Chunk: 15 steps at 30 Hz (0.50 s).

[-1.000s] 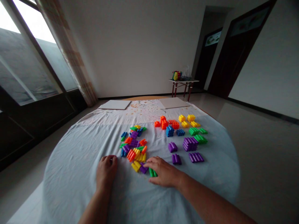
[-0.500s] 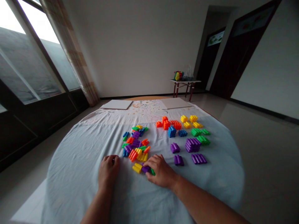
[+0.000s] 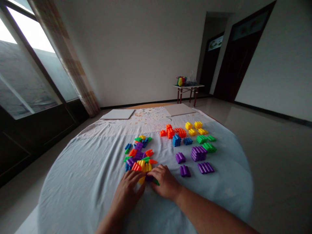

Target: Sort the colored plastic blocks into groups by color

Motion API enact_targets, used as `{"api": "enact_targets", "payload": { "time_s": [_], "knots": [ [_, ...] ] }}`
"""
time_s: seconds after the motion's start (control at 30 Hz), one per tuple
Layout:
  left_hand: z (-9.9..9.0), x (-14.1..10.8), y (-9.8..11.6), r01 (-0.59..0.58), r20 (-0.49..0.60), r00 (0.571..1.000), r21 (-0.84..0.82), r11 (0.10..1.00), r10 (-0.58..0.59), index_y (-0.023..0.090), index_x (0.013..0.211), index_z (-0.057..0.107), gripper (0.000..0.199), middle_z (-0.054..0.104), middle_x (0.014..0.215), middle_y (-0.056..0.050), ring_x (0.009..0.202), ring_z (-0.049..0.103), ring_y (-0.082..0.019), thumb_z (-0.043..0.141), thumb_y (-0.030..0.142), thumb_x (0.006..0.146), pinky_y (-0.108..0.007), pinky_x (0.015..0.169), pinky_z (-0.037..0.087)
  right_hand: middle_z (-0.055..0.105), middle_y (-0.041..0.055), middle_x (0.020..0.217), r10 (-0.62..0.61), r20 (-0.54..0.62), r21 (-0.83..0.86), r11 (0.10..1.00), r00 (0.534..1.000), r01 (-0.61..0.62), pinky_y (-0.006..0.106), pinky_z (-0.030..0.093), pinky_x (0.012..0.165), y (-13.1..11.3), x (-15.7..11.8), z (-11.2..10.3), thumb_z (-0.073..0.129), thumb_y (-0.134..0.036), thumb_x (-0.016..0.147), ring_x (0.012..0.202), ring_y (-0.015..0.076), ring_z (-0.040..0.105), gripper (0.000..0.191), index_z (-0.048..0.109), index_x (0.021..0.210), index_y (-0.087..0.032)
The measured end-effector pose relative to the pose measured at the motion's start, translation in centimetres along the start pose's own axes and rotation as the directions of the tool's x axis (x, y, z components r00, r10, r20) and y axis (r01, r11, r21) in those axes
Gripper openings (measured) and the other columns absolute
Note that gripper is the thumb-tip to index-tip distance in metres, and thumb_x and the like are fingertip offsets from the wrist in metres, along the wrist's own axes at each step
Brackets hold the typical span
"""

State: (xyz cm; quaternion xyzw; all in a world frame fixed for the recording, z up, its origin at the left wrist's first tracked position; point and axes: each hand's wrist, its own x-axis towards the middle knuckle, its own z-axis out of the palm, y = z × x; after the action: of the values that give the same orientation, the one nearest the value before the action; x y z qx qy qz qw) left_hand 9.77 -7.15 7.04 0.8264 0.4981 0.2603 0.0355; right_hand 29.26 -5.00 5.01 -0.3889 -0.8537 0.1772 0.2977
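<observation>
Toy interlocking ribbed plastic blocks in many colours lie in a loose pile (image 3: 138,154) on the cloth. My left hand (image 3: 128,186) and my right hand (image 3: 164,182) close in from both sides on the pile's near end. Their fingers rest against a yellow block (image 3: 142,179), a purple block (image 3: 149,177) and a green block (image 3: 156,182), which are partly hidden. I cannot tell whether either hand grips them. To the right, sorted stacks stand by colour: orange (image 3: 171,132), blue (image 3: 176,140), yellow (image 3: 192,127), green (image 3: 204,139) and purple (image 3: 198,153).
A pale blue cloth (image 3: 83,182) covers a large round table. Two white boards (image 3: 117,114) (image 3: 179,110) lie at its far side. A small red-legged table (image 3: 187,86) stands by the far wall, with a window (image 3: 31,65) left and dark doorways (image 3: 231,61) right.
My left hand has moved right across the cloth to the near end of the pile. My right hand stays over the purple and green blocks, and the view has shifted slightly.
</observation>
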Motion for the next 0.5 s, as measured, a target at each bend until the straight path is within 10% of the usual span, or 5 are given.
{"api": "enact_targets", "payload": {
  "time_s": [0.17,0.33,0.5],
  "knots": [
    [1.2,0.1,-1.2,0.013,0.103,0.994,0.075,0.997,-0.021,0.035,0.112,0.061,0.033,0.066,0.109,-0.002,0.102,0.057,-0.021,0.052,0.037,0.080,-0.039,0.086,0.046,0.064,0.0025,0.101,0.019,-0.032,-0.010,1.000,0.999,-0.019,0.033,0.034,0.087,0.2,0.0,0.1,0.060,-0.019,0.074,0.099,0.0193,0.050,0.031,0.060,0.105,-0.021],
    [0.7,0.0,-3.5,0.192,-0.036,0.980,-0.068,0.979,-0.194,0.032,0.099,0.068,0.028,0.070,0.098,-0.001,0.090,0.062,-0.019,0.052,0.042,0.078,-0.035,0.079,0.050,0.064,0.0023,0.099,0.043,-0.065,-0.011,0.999,0.997,-0.043,0.036,0.035,0.088,0.5,0.0,0.1,0.062,-0.021,0.071,0.099,0.0208,0.049,0.031,0.060,0.103,-0.023],
    [-1.1,1.1,-1.7,0.367,-0.180,0.868,-0.396,0.842,-0.463,0.023,0.090,0.069,0.044,0.072,0.087,-0.003,0.071,0.065,-0.019,0.058,0.059,0.067,-0.029,0.064,0.054,0.056,0.0056,0.118,-0.034,-0.158,0.076,0.996,0.987,0.046,0.036,0.032,0.098,-0.4,0.2,-1.3,0.066,-0.031,0.073,0.111,0.0207,0.045,0.053,0.050,0.122,-0.021]
  ]
}}
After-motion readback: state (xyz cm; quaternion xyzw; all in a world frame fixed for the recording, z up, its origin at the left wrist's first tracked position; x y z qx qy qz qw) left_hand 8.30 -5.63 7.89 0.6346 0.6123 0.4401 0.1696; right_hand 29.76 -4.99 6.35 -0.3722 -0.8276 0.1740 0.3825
